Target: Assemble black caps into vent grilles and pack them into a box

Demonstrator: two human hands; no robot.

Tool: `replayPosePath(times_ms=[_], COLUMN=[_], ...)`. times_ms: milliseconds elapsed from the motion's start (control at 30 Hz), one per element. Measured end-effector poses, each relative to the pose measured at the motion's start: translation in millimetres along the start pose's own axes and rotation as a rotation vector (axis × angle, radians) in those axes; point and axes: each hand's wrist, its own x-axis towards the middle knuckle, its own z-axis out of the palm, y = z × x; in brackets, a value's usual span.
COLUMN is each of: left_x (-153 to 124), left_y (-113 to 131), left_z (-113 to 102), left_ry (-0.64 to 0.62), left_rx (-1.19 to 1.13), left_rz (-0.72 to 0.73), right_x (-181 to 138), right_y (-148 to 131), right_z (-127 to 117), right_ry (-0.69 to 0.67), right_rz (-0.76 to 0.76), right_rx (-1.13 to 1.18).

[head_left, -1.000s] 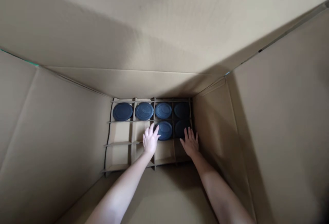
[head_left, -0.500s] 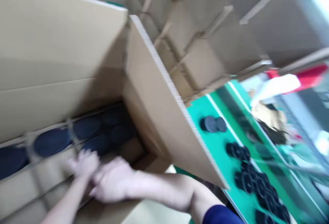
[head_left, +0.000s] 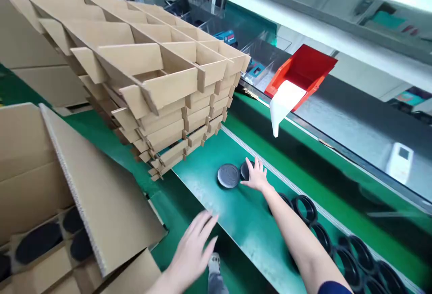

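On the green work surface lie two black round parts side by side. The left one is a black disc with a raised rim, lying flat. Over the other black round part my right hand is spread, thumb and fingers apart around its edge; whether it grips cannot be told. My left hand is open, fingers stretched, held in front of the surface's near edge with nothing in it. At lower left stands an open cardboard box with dark round pieces in its divider cells.
Stacked cardboard dividers rise behind the box. Several black rings lie along the surface at lower right. A red bin with a white sheet hangs over the far ledge. A white device lies on the grey shelf.
My view has swung right, from the box to the green surface. Both hands have left the box: the right is now at a black round part, the left hangs open before the surface.
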Motion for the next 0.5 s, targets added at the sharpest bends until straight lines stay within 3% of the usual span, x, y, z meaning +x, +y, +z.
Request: replayPosePath(times_ms=[67,133,233,300,400,500], left_x=[88.0,163.1,224.2,232.4,210.3,148.6], left_y=[26.1,33.6,31.6,34.2,47.3,64.3], left_z=[24.0,43.5,65.9,77.1,77.7,37.4], left_ry=[-0.176,-0.296,-0.413,-0.445,-0.398,-0.321], left_rx=[0.088,0.143,0.154,0.125,0.029,-0.160], left_rz=[-0.187,-0.360,-0.501,-0.508,-0.422,-0.226], right_x=[27.2,36.0,28.9,22.1,20.1,15.1], right_y=[10.0,14.2,28.9,51.0,95.9,132.1], right_z=[14.5,32.0,55.9,67.8,82.9,98.9], right_ry=[-0.138,-0.187,-0.125,-0.076,-0.028,-0.015], right_rz=[0.002,-0.033,-0.093,-0.101,-0.081,-0.214], right_rx=[0.007,0.036,0.066,0.065,0.061,0.132])
